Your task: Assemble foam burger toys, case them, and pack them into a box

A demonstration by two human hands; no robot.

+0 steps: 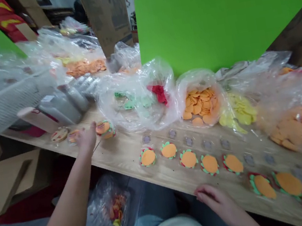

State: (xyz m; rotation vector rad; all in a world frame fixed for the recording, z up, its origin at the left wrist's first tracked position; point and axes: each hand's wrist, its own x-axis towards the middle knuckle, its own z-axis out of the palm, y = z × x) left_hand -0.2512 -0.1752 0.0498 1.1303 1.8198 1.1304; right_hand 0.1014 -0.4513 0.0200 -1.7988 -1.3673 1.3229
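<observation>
Watching your left hand [87, 138] out over the wooden workbench [124, 160], arm stretched forward, fingers open and nothing gripped, just beside a felt burger piece [104, 130]! Your right hand [211, 197] sits curled at the bench edge, fingertips drawn narrow, and you can't tell if anything's pinched there, just below a row of orange-topped felt burgers [188, 159]. Behind them slumps a clear plastic bag of orange felt discs [198, 105], and any print on the pale packet [38, 120] at far left is too blurred to read.
</observation>
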